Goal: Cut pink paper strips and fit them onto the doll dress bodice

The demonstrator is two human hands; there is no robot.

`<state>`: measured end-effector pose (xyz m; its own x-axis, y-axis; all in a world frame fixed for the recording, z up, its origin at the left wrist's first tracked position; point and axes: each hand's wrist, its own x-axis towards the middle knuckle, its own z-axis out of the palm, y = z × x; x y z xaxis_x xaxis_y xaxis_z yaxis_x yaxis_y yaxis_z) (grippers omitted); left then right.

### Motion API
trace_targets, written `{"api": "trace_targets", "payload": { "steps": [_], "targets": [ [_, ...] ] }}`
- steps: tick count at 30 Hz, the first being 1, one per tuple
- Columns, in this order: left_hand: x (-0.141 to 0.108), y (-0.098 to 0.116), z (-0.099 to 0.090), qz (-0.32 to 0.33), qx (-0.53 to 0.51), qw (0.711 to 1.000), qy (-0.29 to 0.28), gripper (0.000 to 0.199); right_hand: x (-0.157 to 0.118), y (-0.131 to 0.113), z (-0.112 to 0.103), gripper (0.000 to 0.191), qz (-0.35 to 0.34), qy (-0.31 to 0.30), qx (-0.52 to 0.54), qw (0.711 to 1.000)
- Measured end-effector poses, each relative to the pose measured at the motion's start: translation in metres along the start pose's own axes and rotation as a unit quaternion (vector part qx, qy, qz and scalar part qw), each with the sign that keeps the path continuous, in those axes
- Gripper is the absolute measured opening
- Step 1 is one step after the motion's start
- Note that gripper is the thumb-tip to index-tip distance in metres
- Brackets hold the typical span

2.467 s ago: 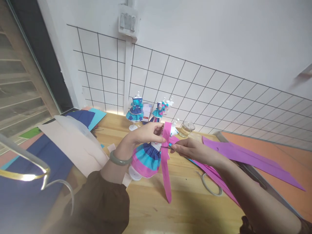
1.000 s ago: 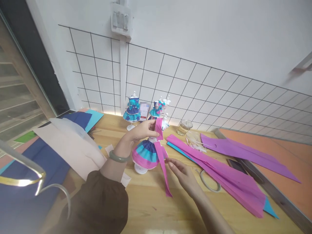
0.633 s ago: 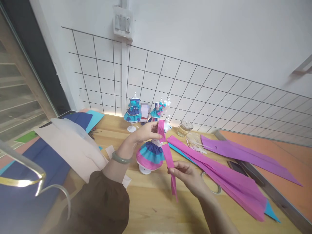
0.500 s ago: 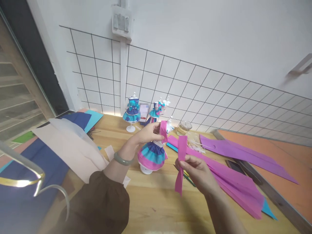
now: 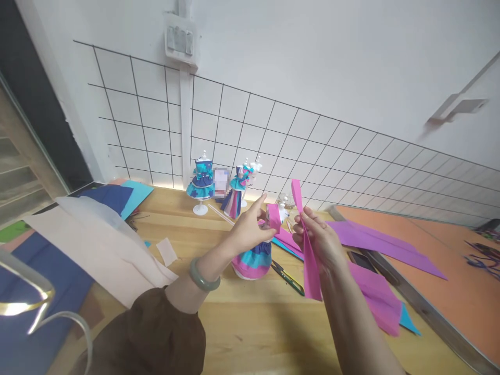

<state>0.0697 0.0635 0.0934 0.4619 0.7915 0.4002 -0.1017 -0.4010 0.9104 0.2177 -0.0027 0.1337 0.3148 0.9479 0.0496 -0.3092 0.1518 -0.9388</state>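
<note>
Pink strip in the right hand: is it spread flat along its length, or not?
Not flat: the pink strip narrows where the right hand holds it and widens below.

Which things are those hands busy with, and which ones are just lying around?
Seem part of the job:
- pink strip, in the right hand
- small pink piece, at the left hand
- striped skirt, under it

Seem to be just lying about:
- purple sheet
- pale pink sheet
- small pale scrap

The head camera looks forward and down over both hands, fairly close.
</note>
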Motion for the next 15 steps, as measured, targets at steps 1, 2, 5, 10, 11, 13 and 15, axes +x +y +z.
{"api": "trace_targets", "payload": {
  "steps": [1, 2, 5, 10, 11, 13, 15],
  "targets": [
    [-0.002, 0.002, 0.003, 0.008, 0.012, 1.000, -0.005, 0.091, 0.003, -0.003, -0.002, 0.032, 0.006, 0.000, -0.004, 1.000],
    [-0.005, 0.005, 0.007, 0.016, 0.025, 1.000, -0.011, 0.092, 0.006, -0.005, -0.004, 0.032, 0.013, 0.000, -0.009, 1.000],
    [-0.011, 0.015, 0.013, 0.039, 0.082, 0.995, -0.030, 0.091, 0.010, -0.012, -0.009, 0.035, 0.027, -0.007, -0.030, 0.999],
    [-0.017, 0.029, 0.015, 0.070, 0.161, 0.982, -0.067, 0.085, -0.002, -0.021, -0.011, 0.041, 0.031, -0.007, -0.101, 0.994],
    [-0.018, 0.030, 0.014, 0.074, 0.164, 0.981, -0.072, 0.084, -0.005, -0.022, -0.011, 0.043, 0.027, -0.003, -0.116, 0.993],
    [-0.018, 0.030, 0.013, 0.074, 0.172, 0.979, -0.077, 0.083, -0.011, -0.025, -0.012, 0.049, 0.007, 0.005, -0.152, 0.988],
    [-0.018, 0.029, 0.012, 0.067, 0.183, 0.978, -0.080, 0.083, -0.016, -0.027, -0.015, 0.057, -0.030, 0.015, -0.214, 0.976]
  ]
}}
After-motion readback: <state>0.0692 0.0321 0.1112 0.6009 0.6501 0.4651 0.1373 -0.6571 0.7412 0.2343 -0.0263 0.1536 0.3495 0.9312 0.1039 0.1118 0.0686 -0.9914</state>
